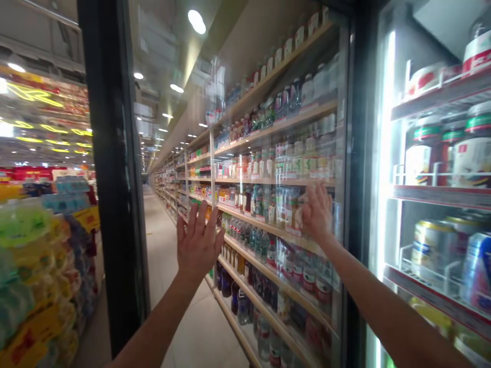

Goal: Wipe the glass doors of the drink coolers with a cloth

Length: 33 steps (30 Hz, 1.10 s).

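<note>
Left hand and right hand, fingers spread wide and empty, face the black-framed clear glass cooler door directly ahead (contact unclear). Hazard: a hard push may swing it into stacked yellow snack packets alongside.

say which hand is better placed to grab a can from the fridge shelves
Right, probably. The right hand is open at the right edge of the door, next to the cans; the left hand is mid-pane, farther off.
</note>
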Motion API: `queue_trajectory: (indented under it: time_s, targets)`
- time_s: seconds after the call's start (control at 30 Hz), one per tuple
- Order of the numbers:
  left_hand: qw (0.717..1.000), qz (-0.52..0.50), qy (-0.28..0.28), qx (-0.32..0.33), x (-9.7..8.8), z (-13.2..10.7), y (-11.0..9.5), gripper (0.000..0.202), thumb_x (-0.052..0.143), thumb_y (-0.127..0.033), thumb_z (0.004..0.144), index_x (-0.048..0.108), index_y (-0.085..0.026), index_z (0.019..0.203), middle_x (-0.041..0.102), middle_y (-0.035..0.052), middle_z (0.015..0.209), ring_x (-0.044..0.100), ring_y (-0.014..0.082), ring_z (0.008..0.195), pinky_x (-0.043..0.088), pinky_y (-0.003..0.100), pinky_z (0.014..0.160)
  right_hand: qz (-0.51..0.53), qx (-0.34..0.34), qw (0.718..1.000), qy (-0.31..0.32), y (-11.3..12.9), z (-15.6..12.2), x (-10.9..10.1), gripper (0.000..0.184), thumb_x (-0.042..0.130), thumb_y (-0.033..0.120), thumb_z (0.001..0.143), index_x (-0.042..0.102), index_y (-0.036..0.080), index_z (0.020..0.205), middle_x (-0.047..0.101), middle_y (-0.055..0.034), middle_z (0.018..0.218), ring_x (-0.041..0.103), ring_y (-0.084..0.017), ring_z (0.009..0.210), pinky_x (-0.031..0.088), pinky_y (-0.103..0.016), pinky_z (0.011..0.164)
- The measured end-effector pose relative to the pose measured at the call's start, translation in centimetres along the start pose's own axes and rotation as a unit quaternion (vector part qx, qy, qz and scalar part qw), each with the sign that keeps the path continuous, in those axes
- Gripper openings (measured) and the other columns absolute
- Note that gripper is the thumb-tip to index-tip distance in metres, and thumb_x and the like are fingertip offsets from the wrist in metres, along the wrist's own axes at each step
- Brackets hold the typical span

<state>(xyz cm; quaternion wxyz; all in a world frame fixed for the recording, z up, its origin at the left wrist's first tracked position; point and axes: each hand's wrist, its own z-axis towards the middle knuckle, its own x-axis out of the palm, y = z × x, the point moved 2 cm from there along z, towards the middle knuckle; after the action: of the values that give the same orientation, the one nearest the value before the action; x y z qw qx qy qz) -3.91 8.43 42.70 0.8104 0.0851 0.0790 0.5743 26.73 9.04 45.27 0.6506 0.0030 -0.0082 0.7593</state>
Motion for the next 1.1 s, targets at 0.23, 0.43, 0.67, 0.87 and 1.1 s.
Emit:
queue_trajectory:
  time_s: [0.23,0.43,0.67,0.87,1.1]
  targets:
    - [1.000,-0.001,-0.009,0.005,0.1,0.0,0.2,0.064,0.054,-0.032,0.084,0.027,-0.022,0.141,0.036,0.0131,0.142,0.024,0.0245,0.136,0.016,0.045,0.111,0.036,-0.168,0.984,0.043,7.3,-0.9,1.3,0.056,0.039,0.027,0.085,0.029,0.026,0.140,0.037,-0.0065,0.144,0.022,-0.024,0.137,0.024,-0.051,0.108]
    - [1.000,-0.017,-0.008,-0.011,0.0,0.1,0.1,0.062,0.053,-0.031,0.084,0.028,-0.023,0.140,0.041,0.0136,0.138,0.030,0.0260,0.133,0.018,0.047,0.110,-0.018,0.028,0.998,-0.046,-1.0,0.9,0.4,0.051,0.036,0.027,0.086,0.037,0.020,0.136,0.045,-0.0133,0.137,0.036,-0.028,0.131,0.031,-0.055,0.102]
    - [1.000,-0.019,-0.012,-0.009,0.2,-0.1,0.3,0.065,0.054,-0.030,0.083,0.025,-0.024,0.141,0.039,0.0138,0.139,0.029,0.0262,0.133,0.019,0.047,0.109,0.011,-0.092,0.996,-0.011,3.4,1.4,1.1,0.053,0.038,0.025,0.086,0.034,0.021,0.138,0.040,-0.0123,0.141,0.024,-0.025,0.137,0.028,-0.051,0.106]
    - [1.000,-0.021,-0.009,-0.013,0.2,-0.1,0.3,0.066,0.054,-0.031,0.084,0.022,-0.025,0.142,0.038,0.0130,0.140,0.030,0.0262,0.133,0.019,0.048,0.109,-0.006,-0.054,0.998,-0.020,-0.4,1.3,0.5,0.051,0.037,0.026,0.086,0.036,0.021,0.137,0.043,-0.0123,0.139,0.030,-0.024,0.135,0.026,-0.050,0.106]
    - [1.000,-0.020,-0.011,-0.007,0.0,0.0,0.0,0.066,0.054,-0.031,0.084,0.022,-0.025,0.142,0.036,0.0121,0.141,0.027,0.0249,0.134,0.017,0.046,0.110,0.009,-0.046,0.999,-0.025,2.1,5.4,1.3,0.051,0.036,0.028,0.086,0.039,0.018,0.136,0.038,-0.0108,0.142,0.023,-0.024,0.137,0.025,-0.049,0.108]
